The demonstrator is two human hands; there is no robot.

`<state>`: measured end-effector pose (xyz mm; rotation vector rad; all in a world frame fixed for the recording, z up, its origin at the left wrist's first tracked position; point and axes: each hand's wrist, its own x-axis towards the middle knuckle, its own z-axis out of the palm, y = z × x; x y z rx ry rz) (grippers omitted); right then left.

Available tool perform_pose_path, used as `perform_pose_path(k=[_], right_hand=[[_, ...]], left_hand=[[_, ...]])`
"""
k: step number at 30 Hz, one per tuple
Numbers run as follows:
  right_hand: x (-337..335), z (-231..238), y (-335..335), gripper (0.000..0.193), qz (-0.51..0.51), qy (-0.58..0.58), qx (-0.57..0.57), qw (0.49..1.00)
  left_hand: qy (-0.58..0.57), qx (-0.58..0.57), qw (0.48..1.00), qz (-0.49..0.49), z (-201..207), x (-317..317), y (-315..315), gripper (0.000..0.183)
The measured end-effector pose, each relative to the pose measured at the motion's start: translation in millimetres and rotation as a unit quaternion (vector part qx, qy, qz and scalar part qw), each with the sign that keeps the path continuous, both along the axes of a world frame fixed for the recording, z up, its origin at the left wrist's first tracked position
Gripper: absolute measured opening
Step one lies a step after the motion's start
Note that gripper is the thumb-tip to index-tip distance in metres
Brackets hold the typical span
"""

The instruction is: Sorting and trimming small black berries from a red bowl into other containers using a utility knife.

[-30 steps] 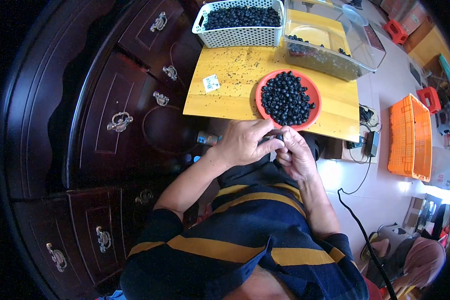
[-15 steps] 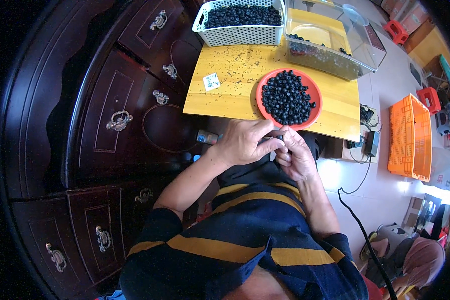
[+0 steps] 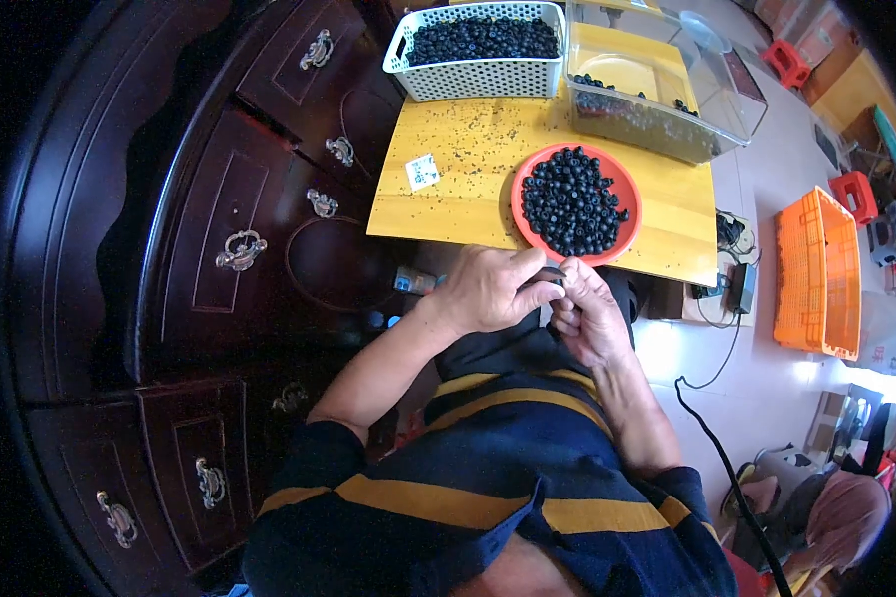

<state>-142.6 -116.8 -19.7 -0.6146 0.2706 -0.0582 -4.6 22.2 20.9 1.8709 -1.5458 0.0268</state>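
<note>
My left hand and my right hand meet just in front of the table's near edge. Between the left thumb and forefinger is a small dark piece, too small to identify further. The right fingers are curled in a pinch at its end; whatever they hold is hidden. Just beyond the hands, a red round plate carries a heap of small black round parts, some with holes in them.
A white perforated basket full of black parts and a clear plastic bin with some more stand on the yellow table. Dark crumbs surround a white printed slip. Drawers line the left; an orange crate is at right.
The hands stay together at the same spot, with only slight finger motion. More of the dark piece shows. The whole view has shifted a little, so the table sits lower.
</note>
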Motion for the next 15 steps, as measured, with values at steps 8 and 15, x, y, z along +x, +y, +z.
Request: perform_pose_path(k=[8, 15], right_hand=[[-1, -6, -3, 0.013, 0.015, 0.017, 0.041, 0.999], [-4, -15, -11, 0.013, 0.066, 0.033, 0.123, 0.99]], left_hand=[[0.008, 0.019, 1.0, -0.02, 2, 2, 0, 0.03], [-0.018, 0.036, 0.999, -0.036, -3, 5, -1, 0.029]])
